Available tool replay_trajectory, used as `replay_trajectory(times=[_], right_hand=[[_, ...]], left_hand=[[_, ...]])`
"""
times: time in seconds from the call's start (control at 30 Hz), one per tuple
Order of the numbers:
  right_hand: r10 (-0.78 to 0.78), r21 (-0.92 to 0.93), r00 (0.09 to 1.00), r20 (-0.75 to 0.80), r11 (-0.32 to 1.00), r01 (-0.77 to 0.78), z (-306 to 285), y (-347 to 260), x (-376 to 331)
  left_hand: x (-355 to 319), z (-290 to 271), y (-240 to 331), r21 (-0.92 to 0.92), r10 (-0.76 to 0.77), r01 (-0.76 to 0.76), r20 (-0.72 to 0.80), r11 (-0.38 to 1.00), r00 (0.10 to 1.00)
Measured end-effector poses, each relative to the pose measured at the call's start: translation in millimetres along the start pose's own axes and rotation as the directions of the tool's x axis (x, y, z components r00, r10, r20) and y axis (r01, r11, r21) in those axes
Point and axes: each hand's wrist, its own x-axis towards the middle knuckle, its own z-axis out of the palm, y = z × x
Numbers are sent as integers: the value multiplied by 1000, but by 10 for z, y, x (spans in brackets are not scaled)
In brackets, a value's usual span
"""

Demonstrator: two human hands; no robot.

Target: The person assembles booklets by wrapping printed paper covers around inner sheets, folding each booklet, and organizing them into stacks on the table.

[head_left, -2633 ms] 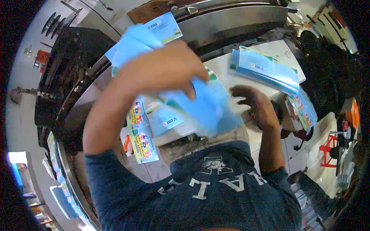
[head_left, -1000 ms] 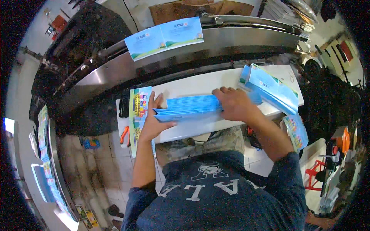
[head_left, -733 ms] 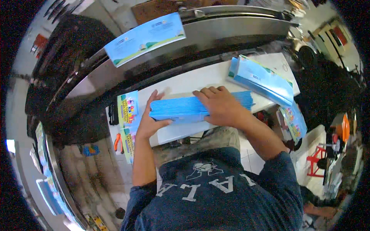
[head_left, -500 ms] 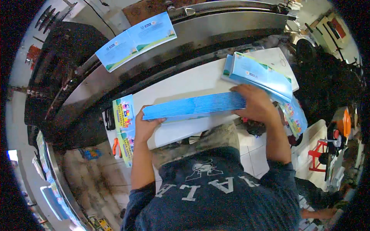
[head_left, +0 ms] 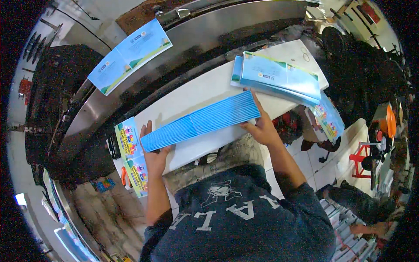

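Note:
Between my two hands I hold a thick stack of blue printed sheets (head_left: 200, 121), its layered edges turned up toward me. My left hand (head_left: 155, 160) grips the stack's left end, thumb on the near side and fingers on the far side. At the right end my right hand (head_left: 265, 129) clasps it with the thumb below; some of its fingers are hidden behind the stack. The stack slants over the white tabletop (head_left: 183, 96), its right end farther from me. Beyond my right hand lies a pile of light blue printed sheets (head_left: 279, 76).
Colourful printed covers (head_left: 133, 150) lie at the table's left end, beside an orange-handled tool (head_left: 124, 176). More blue sheets (head_left: 131, 54) rest on a long metal machine (head_left: 200, 43) behind. A red stool (head_left: 360, 160) stands at right, near another person's arm (head_left: 371, 229).
The stack has tilted, its left end coming nearer me and its right end moving left and away. My right hand has shifted left with it. The whole view has turned slightly.

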Motion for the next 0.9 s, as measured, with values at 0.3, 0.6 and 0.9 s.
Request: replay_trajectory(times=[0.3, 0.6, 0.9], right_hand=[[47, -43, 996, -80, 998, -51, 108, -161, 88], [34, -447, 743, -668, 781, -437, -1156, -259, 149], [455, 87, 521, -722, 807, -584, -2148, 284, -327]], left_hand=[[3, -169, 106, 331, -94, 137, -142, 934, 985], [179, -271, 142, 295, -334, 358, -131, 886, 933], [312, -380, 99, 479, -328, 329, -88, 814, 941]])
